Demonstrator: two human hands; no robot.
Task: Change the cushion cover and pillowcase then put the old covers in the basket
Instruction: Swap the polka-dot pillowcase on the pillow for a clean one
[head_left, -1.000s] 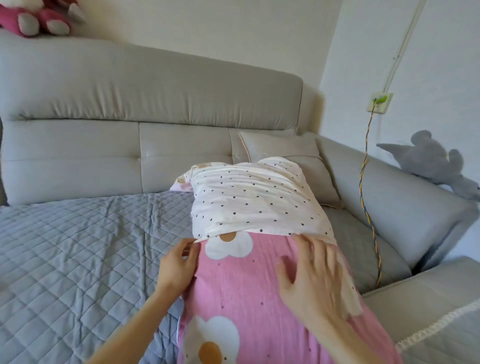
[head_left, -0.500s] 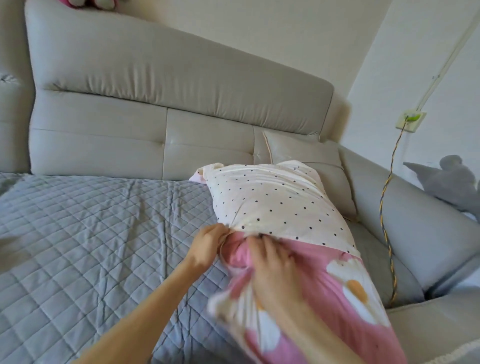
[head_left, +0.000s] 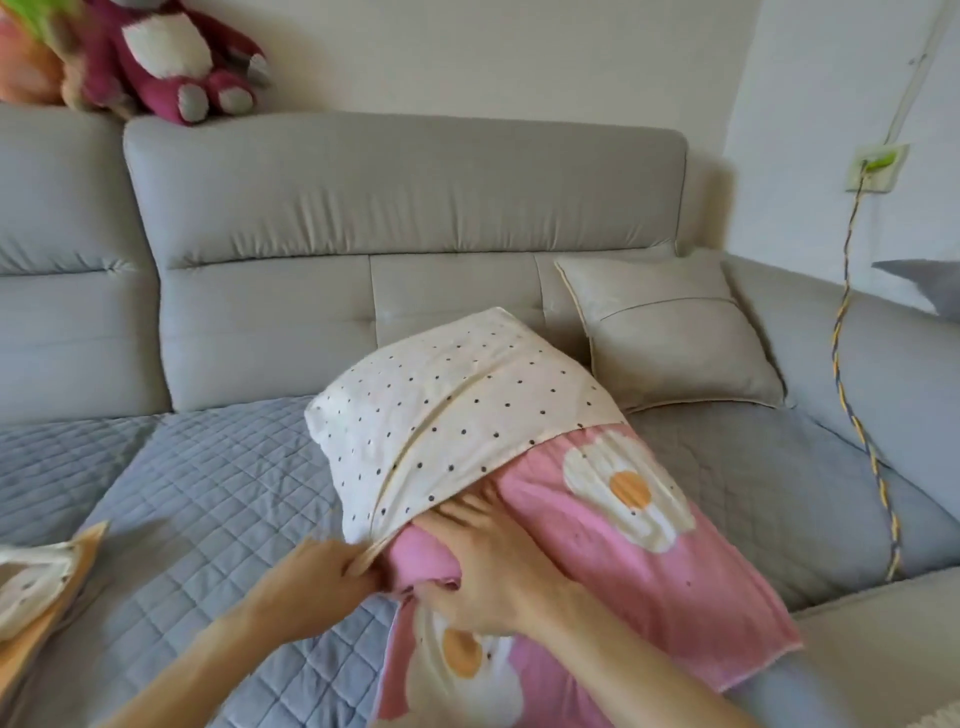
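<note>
Pinching dotted pillowcase (head_left: 447, 415) hem with left hand (head_left: 322, 577), gripping bunched pink pillow (head_left: 649, 582) with right hand (head_left: 488, 577) just beside, fingertips (head_left: 470, 512) tucked under that hem.

Right hand (head_left: 483, 577) was flat on pink pillow (head_left: 649, 566), now bunching it, fingertips under dotted case (head_left: 457, 410) hem. Left hand (head_left: 317, 577) pinches hem, looks like.

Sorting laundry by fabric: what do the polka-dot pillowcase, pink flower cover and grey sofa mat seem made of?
Polka-dot pillowcase: probably thin cotton, matte; it creases softly. Pink flower cover: likely cotton too, matte, slightly nubbly weave. Grey sofa mat: padded quilted textile, shown by diamond stitching.
</note>
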